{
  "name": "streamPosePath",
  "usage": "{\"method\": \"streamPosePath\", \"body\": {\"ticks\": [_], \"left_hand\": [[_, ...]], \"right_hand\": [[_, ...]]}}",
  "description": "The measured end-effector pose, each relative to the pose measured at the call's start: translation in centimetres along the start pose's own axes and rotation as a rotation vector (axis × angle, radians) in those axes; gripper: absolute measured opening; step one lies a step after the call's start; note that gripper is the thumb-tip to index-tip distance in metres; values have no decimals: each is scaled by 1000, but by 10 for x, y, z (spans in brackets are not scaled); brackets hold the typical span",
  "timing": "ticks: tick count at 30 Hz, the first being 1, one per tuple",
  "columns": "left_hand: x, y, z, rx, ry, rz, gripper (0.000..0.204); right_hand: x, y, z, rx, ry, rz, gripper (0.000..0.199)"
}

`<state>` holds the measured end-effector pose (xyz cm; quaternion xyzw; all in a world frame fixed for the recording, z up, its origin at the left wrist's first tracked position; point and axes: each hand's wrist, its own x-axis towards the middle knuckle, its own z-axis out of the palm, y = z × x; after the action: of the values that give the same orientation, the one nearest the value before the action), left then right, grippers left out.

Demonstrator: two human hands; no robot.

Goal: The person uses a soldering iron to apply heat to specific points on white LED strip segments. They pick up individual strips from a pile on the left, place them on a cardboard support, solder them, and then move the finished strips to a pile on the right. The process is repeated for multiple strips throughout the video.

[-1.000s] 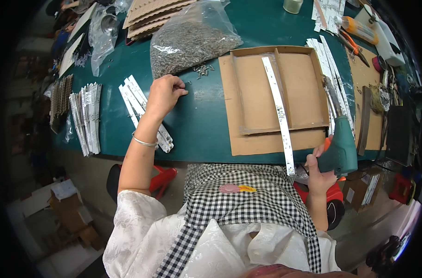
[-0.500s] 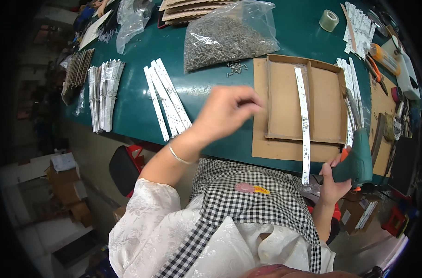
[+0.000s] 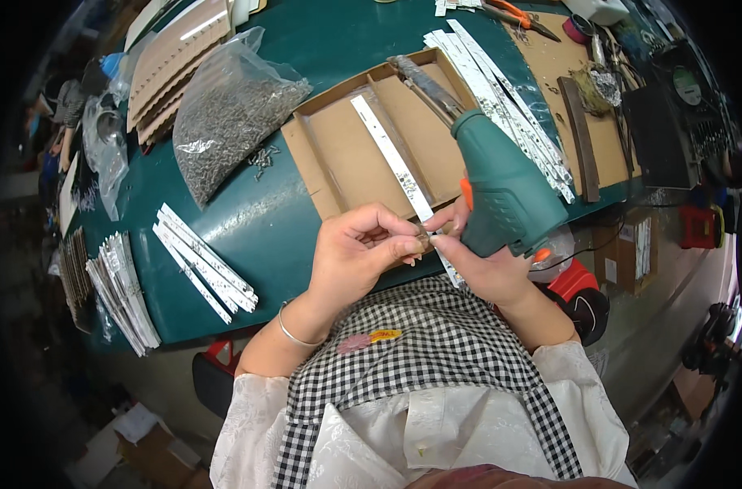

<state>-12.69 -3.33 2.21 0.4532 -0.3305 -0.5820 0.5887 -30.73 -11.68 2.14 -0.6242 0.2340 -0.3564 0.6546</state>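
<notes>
My left hand [image 3: 367, 248] is closed in a pinch at the end of the strip nearest me. A tiny brownish piece shows between its fingertips, too small to name. Close beside it, my right hand [image 3: 493, 269] is wrapped round a green pistol-shaped soldering gun [image 3: 501, 171] with an orange trigger and a long grimy barrel. Its thumb and fingertips also reach to the strip and nearly meet the left fingertips. The white circuit strip [image 3: 387, 151] lies slantwise across a shallow cardboard tray [image 3: 330, 102] and hangs over the table edge, passing under my fingertips.
A clear bag of small metal parts [image 3: 228, 110] lies left of the tray, with loose parts [image 3: 263, 159] beside it. White strips [image 3: 204, 261] lie left and more strips [image 3: 509, 106] right. Pliers [image 3: 522, 16] and a dark bar [image 3: 579, 138] rest on a board.
My left hand has come over to the right hand at the strip. The soldering gun has swung so its barrel lies across the tray. The whole view has turned.
</notes>
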Motion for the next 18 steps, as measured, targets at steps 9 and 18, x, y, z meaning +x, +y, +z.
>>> {"method": "streamPosePath", "body": {"ticks": [9,18], "left_hand": [[1,-7,3,14,3,28,10],[9,-2,2,714,40,487,12]], "right_hand": [[-2,11,-4,-215,-51,-2,40],[1,18,7,66,159,-6,24]]}}
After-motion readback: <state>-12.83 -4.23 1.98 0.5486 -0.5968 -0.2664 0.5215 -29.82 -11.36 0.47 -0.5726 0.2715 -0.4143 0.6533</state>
